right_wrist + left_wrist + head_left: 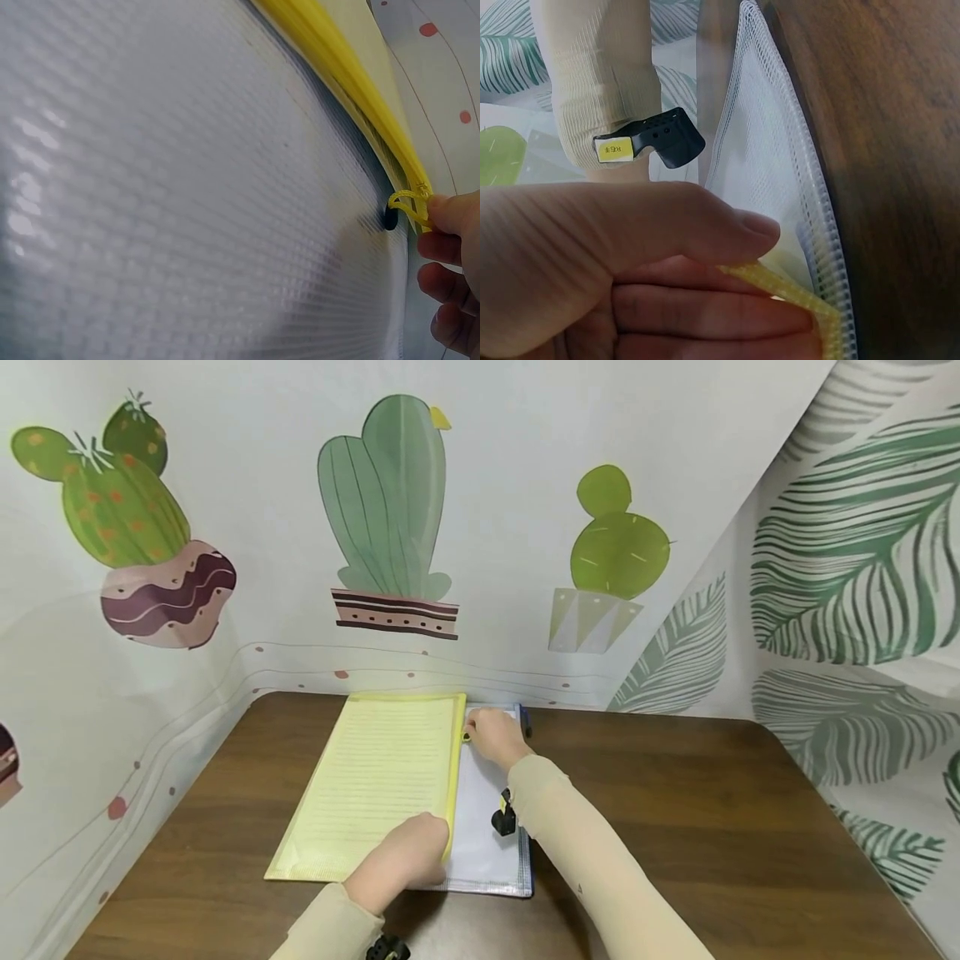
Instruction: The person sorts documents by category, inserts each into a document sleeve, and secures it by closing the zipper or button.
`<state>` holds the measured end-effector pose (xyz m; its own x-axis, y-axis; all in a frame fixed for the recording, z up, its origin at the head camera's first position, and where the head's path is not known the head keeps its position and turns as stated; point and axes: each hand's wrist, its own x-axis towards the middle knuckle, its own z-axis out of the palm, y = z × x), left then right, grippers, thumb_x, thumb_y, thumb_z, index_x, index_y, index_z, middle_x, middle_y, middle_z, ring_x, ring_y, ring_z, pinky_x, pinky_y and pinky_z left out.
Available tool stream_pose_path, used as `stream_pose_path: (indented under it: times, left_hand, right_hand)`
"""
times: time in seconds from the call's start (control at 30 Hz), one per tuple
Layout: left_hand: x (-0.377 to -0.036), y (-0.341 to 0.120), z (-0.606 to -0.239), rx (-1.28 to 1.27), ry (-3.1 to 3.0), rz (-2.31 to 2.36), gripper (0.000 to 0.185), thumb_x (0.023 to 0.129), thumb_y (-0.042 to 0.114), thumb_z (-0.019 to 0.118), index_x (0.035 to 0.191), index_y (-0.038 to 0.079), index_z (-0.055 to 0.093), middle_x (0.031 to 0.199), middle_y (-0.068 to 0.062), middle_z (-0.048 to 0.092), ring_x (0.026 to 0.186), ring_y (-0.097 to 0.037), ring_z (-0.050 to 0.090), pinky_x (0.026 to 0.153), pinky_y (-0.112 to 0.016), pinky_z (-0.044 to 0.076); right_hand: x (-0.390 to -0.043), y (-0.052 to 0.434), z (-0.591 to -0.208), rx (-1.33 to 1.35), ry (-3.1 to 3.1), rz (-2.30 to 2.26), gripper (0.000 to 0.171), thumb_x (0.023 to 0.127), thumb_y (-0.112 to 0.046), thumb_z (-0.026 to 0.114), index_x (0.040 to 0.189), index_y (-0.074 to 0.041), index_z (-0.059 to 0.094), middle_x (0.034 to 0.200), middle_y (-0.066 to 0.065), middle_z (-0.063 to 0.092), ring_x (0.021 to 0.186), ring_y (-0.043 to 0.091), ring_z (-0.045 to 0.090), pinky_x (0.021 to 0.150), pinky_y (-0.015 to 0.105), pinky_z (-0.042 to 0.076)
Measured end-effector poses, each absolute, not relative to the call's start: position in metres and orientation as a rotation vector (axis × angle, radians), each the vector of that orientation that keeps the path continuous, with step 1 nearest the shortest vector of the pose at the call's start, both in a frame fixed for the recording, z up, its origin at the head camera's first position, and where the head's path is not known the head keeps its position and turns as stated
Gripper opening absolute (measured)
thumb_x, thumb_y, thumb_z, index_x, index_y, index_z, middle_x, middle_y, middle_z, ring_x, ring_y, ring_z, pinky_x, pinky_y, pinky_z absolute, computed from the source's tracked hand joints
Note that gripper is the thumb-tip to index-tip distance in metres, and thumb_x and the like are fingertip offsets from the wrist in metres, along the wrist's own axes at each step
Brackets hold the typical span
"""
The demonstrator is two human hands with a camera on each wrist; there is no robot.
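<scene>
A yellow zip document pouch (382, 777) with a lined sheet showing through it lies on the table. It overlaps a clear mesh pouch with a blue edge (487, 860). My left hand (411, 852) pinches the yellow pouch's near right corner, thumb on top and fingers beneath; its yellow edge (780, 289) shows between them. At the far right end of the yellow zip (352, 82), my right hand (497, 735) pinches the zip's end between thumb and forefinger. A yellow cord loop with a dark tip (391, 216) hangs there.
The brown wooden table (675, 827) extends to both sides of the pouches. A white cloth with printed cacti (510, 527) stands behind it, and a leaf-printed cloth (862, 568) hangs at the right. A black wrist camera (504, 814) sits on the right sleeve.
</scene>
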<state>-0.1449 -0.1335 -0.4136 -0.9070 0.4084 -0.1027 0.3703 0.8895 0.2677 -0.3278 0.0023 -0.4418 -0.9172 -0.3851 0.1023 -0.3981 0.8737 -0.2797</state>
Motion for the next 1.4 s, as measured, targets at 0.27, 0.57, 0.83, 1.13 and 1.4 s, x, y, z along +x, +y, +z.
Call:
stream_pose_path:
  times: [0.27, 0.57, 0.83, 1.13, 1.4]
  left_hand:
    - [-0.146, -0.132, -0.414, 0.588, 2.895, 0.354, 0.026, 0.061, 0.001, 0.063, 0.053, 0.014, 0.042, 0.054, 0.002, 0.043, 0.048, -0.012, 0.032, 0.042, -0.025, 0.032]
    - [-0.146, -0.134, -0.413, 0.584, 2.902, 0.340, 0.027, 0.060, 0.001, 0.063, 0.053, 0.014, 0.041, 0.053, 0.001, 0.043, 0.047, -0.012, 0.032, 0.041, -0.026, 0.032]
    - [-0.146, -0.133, -0.415, 0.585, 2.896, 0.352, 0.027, 0.060, 0.001, 0.065, 0.052, 0.014, 0.042, 0.054, 0.001, 0.045, 0.047, -0.012, 0.034, 0.041, -0.025, 0.033]
    - [-0.147, -0.133, -0.415, 0.601, 2.909, 0.376, 0.029, 0.058, 0.002, 0.064, 0.051, 0.016, 0.039, 0.052, 0.003, 0.040, 0.046, -0.011, 0.031, 0.040, -0.025, 0.030]
    - [-0.148, -0.133, -0.415, 0.595, 2.892, 0.361, 0.029, 0.058, 0.003, 0.065, 0.052, 0.015, 0.039, 0.052, 0.003, 0.042, 0.047, -0.011, 0.033, 0.041, -0.024, 0.032]
  right_hand:
    - [-0.335, 0.002, -0.445, 0.606, -3.002, 0.473, 0.016, 0.095, -0.023, 0.056, 0.093, -0.015, 0.069, 0.090, -0.001, 0.067, 0.068, 0.010, 0.054, 0.061, 0.026, 0.045]
    - [-0.346, -0.001, -0.449, 0.582, -2.986, 0.486, 0.017, 0.095, -0.024, 0.054, 0.091, -0.015, 0.069, 0.081, -0.003, 0.065, 0.063, 0.010, 0.052, 0.059, 0.026, 0.044]
    - [-0.354, -0.002, -0.449, 0.510, -3.020, 0.505, 0.021, 0.097, -0.025, 0.050, 0.094, -0.014, 0.068, 0.083, 0.000, 0.066, 0.063, 0.011, 0.051, 0.058, 0.026, 0.042]
    - [-0.364, -0.001, -0.451, 0.478, -3.043, 0.537, 0.024, 0.098, -0.026, 0.049, 0.103, -0.013, 0.068, 0.090, 0.001, 0.068, 0.066, 0.012, 0.054, 0.057, 0.026, 0.044]
    - [-0.371, -0.002, -0.457, 0.495, -3.005, 0.435, 0.020, 0.097, -0.026, 0.052, 0.090, -0.014, 0.066, 0.083, 0.002, 0.064, 0.065, 0.012, 0.054, 0.053, 0.026, 0.042]
